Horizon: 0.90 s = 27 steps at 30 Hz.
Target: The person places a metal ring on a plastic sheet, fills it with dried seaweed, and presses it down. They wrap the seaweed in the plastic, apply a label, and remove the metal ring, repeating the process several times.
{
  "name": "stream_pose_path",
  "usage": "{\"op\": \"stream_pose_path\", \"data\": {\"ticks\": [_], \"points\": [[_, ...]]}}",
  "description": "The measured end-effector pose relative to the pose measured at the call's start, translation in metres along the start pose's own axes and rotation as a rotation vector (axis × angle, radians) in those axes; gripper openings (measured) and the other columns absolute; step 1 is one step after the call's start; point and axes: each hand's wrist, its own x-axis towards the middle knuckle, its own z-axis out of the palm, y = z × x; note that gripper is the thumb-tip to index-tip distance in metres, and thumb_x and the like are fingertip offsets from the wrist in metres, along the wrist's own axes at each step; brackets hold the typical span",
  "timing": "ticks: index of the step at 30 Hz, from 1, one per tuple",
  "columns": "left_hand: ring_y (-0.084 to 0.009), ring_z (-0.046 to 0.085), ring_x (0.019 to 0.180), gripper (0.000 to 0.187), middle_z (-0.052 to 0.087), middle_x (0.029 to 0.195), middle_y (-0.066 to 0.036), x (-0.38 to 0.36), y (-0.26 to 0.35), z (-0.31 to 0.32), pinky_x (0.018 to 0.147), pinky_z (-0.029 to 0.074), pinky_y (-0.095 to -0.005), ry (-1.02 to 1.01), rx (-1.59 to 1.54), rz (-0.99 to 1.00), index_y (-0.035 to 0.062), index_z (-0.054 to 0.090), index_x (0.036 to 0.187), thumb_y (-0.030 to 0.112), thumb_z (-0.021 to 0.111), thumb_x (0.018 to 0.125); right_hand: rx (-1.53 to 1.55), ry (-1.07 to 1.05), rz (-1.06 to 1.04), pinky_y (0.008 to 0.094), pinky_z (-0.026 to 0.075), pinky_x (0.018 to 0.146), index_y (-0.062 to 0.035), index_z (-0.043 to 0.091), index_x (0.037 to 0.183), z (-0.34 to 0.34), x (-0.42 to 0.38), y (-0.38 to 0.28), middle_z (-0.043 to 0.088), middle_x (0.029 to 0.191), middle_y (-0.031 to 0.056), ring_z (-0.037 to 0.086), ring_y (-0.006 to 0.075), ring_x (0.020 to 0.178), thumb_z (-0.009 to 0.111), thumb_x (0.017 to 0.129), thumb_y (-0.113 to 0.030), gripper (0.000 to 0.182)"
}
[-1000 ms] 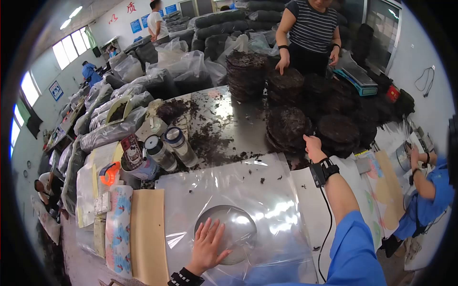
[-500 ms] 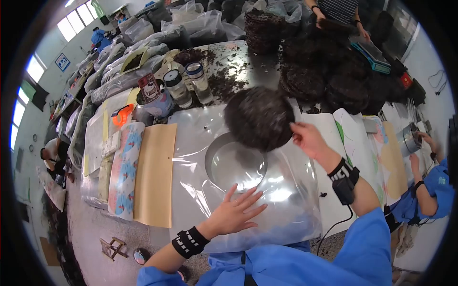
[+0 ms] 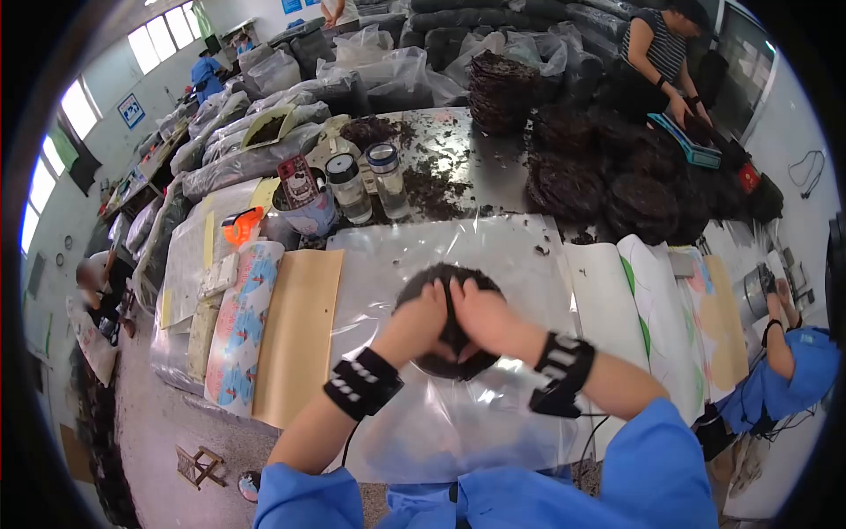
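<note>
A round, dark brown-black cake of dried seaweed (image 3: 449, 363) lies over the clear plastic sheet (image 3: 379, 264), at the spot where a round ring or opening showed earlier. My left hand (image 3: 421, 319) and my right hand (image 3: 483, 316) meet on top of it, side by side, with fingers bent and closed against it. A narrow dark gap runs between the two hands. Their fingertips are partly hidden and slightly blurred. The ring's edge is covered by the seaweed and my hands.
Stacked seaweed cakes (image 3: 564, 185) stand at the back right, near a co-worker (image 3: 656, 53) at a teal scale (image 3: 687, 145). Two lidded jars (image 3: 385, 181) and a phone in a tub (image 3: 304, 207) sit back left. Brown paper (image 3: 300, 331) lies left; another worker (image 3: 784, 370) is at right.
The seaweed cake, held up by my right hand before, has come down onto the sheet. My left hand, spread flat earlier, has moved up onto it beside the right.
</note>
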Motion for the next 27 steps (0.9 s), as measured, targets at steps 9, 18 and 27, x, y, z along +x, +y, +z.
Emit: {"op": "stream_pose_path", "data": {"ticks": [9, 18, 27], "points": [[-0.0361, 0.068, 0.092, 0.115, 0.052, 0.127, -0.026, 0.01, -0.007, 0.091, 0.072, 0.061, -0.0391, -0.009, -0.027, -0.147, -0.0132, 0.03, 0.146, 0.022, 0.09, 0.054, -0.072, -0.048, 0.12, 0.0336, 0.06, 0.063, 0.0121, 0.035, 0.144, 0.087, 0.008, -0.014, 0.056, 0.105, 0.0193, 0.067, 0.0301, 0.079, 0.075, 0.074, -0.016, 0.085], [-0.0399, 0.06, 0.113, 0.116, 0.052, 0.128, -0.03, 0.015, -0.022, 0.057, 0.094, 0.055, -0.0389, -0.152, -0.009, 0.06, -0.0168, 0.031, 0.143, 0.03, 0.092, 0.056, 0.255, -0.23, 0.033, 0.043, 0.057, 0.079, 0.0049, 0.036, 0.144, 0.05, 0.006, 0.008, 0.052, 0.118, 0.0254, 0.066, 0.041, 0.09, 0.092, 0.057, -0.032, 0.109], [-0.0362, 0.058, 0.116, 0.05, 0.062, 0.127, -0.018, 0.044, -0.051, 0.019, 0.103, 0.044, -0.0433, 0.388, -0.251, 0.252, -0.0004, 0.053, 0.137, 0.018, 0.065, 0.092, 1.058, 0.375, 0.259, 0.0378, 0.053, 0.079, 0.0001, 0.065, 0.115, 0.046, 0.055, 0.097, 0.069, 0.091, 0.0174, 0.068, 0.022, 0.087, 0.057, 0.096, -0.019, 0.027]]}}
